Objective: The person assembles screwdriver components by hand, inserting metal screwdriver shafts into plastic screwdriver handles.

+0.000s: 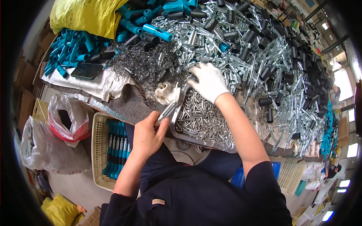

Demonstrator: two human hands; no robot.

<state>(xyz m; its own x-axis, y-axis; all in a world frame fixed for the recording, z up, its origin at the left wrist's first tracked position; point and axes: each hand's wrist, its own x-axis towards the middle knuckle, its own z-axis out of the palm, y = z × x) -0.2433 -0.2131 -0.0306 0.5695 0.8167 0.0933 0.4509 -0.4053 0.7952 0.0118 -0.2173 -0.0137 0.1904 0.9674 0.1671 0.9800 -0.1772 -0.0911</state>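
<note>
The bare left hand pinches a small metal tube, stiff, light, likely slick; grip its middle. The gloved right hand rests half-curled on springs farther back.

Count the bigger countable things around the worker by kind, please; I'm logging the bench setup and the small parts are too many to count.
Metal tray: 1
Cream plastic basket: 1
Yellow sack: 1
Dark phone: 1
Gloved right hand: 1
Bare left hand: 1, holding a metal tube
Total: 6, plus the tube
</note>
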